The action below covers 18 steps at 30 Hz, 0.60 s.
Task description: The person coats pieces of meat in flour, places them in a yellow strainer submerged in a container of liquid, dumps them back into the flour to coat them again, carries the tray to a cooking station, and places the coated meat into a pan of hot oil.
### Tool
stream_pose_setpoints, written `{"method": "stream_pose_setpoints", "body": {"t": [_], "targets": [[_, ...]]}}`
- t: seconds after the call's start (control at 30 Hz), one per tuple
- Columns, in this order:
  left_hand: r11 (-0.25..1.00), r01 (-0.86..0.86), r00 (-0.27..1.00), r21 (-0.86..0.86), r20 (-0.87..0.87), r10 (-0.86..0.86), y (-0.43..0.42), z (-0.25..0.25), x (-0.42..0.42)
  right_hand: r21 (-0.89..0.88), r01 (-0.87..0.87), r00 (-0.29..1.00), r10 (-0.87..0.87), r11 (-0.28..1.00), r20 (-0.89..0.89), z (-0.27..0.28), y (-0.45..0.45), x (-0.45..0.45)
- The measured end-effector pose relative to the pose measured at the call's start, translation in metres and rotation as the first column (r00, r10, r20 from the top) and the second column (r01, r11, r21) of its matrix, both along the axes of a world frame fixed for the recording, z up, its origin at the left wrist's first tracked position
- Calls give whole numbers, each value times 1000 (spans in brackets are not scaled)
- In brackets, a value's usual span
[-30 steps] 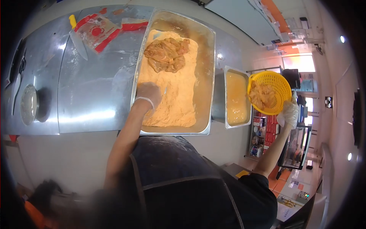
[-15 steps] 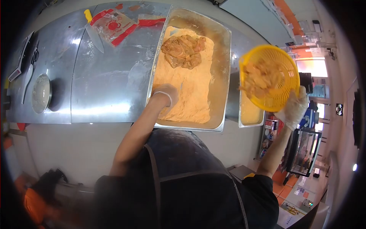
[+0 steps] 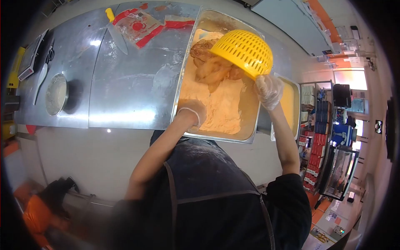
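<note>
My right hand (image 3: pixel 270 91), in a clear glove, grips the rim of a yellow perforated basket (image 3: pixel 245 51). The basket is tipped on its side over a large metal tray (image 3: pixel 252 121), and pieces of wet, coated meat (image 3: pixel 214 71) lie and drop below its mouth. Orange-tinted flour (image 3: pixel 216 104) covers the tray's bottom. My left hand (image 3: pixel 193 111), also gloved, rests at the flour near the tray's left edge; its fingers are hidden.
A smaller tray of yellowish liquid (image 3: pixel 288 104) stands right of the large one. On the metal table (image 3: pixel 125 87) lie a yellow-handled knife (image 3: pixel 117 36), a red-and-clear bag (image 3: pixel 137 26), scissors and a metal bowl (image 3: pixel 56 95). A person in orange (image 3: pixel 39 216) is at the lower left.
My right hand has carried the basket left from above the smaller tray to above the large tray and tipped it. Meat has come out onto the pile. The view has shifted; my left hand stays at the flour.
</note>
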<state>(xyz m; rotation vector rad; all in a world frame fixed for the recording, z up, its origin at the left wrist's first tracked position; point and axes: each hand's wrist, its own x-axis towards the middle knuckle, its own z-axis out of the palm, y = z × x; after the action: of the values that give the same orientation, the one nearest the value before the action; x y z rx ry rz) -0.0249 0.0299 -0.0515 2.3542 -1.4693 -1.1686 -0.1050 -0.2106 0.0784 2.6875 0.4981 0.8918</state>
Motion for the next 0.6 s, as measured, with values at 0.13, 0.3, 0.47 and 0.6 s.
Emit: {"method": "stream_pose_setpoints", "body": {"t": [0.13,0.3,0.47,0.6], "targets": [[999,-8,1000,-44,-1,8,6,16,3,21,181,982,-182,983,48,24,-16,-11],[964,-164,986,-210,-27,162,12,29,1,617,353,707,-633,703,315,12,-60,-119],[646,-711,566,-276,-771,294,7,48,-1,521,709,422,-878,475,225,-2,-62,-216],[453,-870,-254,195,-964,-74,-18,56,7,797,559,341,-940,229,30,-40,-91,-254]]}}
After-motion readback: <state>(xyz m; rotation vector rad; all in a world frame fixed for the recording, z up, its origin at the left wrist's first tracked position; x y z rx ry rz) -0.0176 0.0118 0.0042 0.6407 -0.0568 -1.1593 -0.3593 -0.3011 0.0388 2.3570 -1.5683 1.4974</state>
